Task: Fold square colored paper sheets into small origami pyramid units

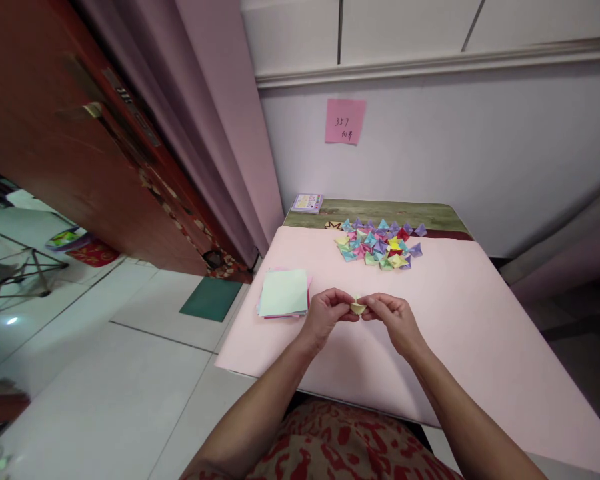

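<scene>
Fingertips (pixel 346 310) hide most of the folded yellow paper (pixel 358 308).

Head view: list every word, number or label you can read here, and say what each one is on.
"357": handwritten on the pink note stuck to the wall; the line under it is too scrawled to read.
Printed packet at the far edge of the table: print too small to read.
Yellow folded paper pinched between the left hand and right hand: no writing visible.
</scene>
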`<control>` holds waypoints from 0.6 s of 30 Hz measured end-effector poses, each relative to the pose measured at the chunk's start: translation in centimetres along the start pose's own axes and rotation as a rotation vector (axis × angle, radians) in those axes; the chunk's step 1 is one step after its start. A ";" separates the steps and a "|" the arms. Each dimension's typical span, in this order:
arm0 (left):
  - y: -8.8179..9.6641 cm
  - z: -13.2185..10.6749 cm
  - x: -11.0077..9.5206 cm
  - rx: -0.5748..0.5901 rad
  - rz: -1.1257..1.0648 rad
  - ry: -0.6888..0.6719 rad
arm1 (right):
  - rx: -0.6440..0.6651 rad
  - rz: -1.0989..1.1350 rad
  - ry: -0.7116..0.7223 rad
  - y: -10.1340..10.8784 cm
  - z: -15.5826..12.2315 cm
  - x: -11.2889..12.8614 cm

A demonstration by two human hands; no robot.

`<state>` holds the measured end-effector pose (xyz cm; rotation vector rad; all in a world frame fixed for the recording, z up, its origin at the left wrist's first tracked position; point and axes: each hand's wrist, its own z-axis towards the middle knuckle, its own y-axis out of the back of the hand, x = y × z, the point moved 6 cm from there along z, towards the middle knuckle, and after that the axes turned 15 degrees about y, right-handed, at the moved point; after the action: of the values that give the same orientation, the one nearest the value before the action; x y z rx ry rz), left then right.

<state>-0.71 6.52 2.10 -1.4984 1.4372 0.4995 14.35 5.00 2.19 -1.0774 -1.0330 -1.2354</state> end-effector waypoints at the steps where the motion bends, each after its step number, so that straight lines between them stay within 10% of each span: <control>1: -0.1 -0.1 0.0 0.004 0.002 -0.001 | -0.009 -0.022 0.008 0.0 0.0 0.1; 11: -0.2 -0.4 -0.1 -0.060 0.173 -0.186 | 0.000 -0.278 0.152 0.3 -0.3 0.1; 18: -0.8 -1.8 -1.7 -0.260 0.679 -0.498 | 0.039 -0.750 0.420 0.1 -0.6 2.3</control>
<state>-0.87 5.74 4.58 -0.9303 1.4783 1.4106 14.62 3.97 4.30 -0.3488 -1.1539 -1.9239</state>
